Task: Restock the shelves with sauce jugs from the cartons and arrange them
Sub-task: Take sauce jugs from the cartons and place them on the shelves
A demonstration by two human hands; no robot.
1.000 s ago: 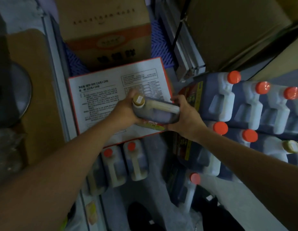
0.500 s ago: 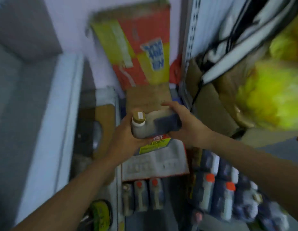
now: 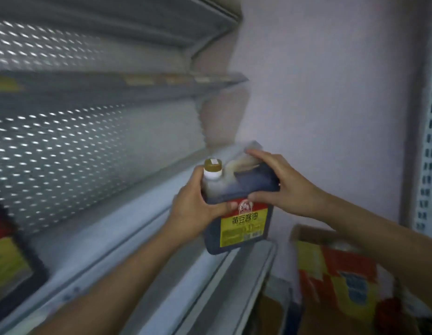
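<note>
Both hands, L (image 3: 193, 204) & R (image 3: 285, 187), grip sauce jug (image 3: 239, 209) upright.

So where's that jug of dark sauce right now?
In the head view the sauce jug is centre-right, held upright between the left hand and right hand, at the front edge of the white shelf, near the pale wall.

Glossy plastic jug (image 3: 236, 197); perforated metal shelf back (image 3: 65, 146)
</note>
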